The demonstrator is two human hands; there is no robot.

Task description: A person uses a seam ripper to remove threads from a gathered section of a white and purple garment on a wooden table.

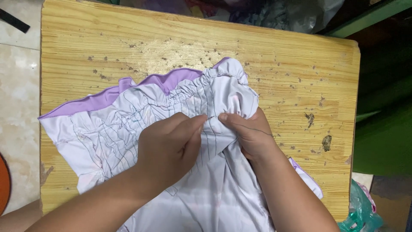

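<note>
A pale lilac garment (107,129) with gathered, stitched rows and a brighter purple edge lies inside out across a worn wooden table (279,64). My left hand (169,146) pinches the fabric near the middle, fingertips at a thin needle or thread. My right hand (249,133) grips a bunched fold of the same cloth right beside it, thumb tip almost touching the left fingertips. A dark thread runs over the back of my right hand.
The table has dark chips and stains, mostly on the right half. Crumpled plastic and cloth (266,13) lie beyond its far edge. A green plastic bag (360,210) sits at the lower right, pale floor tiles (17,86) at the left.
</note>
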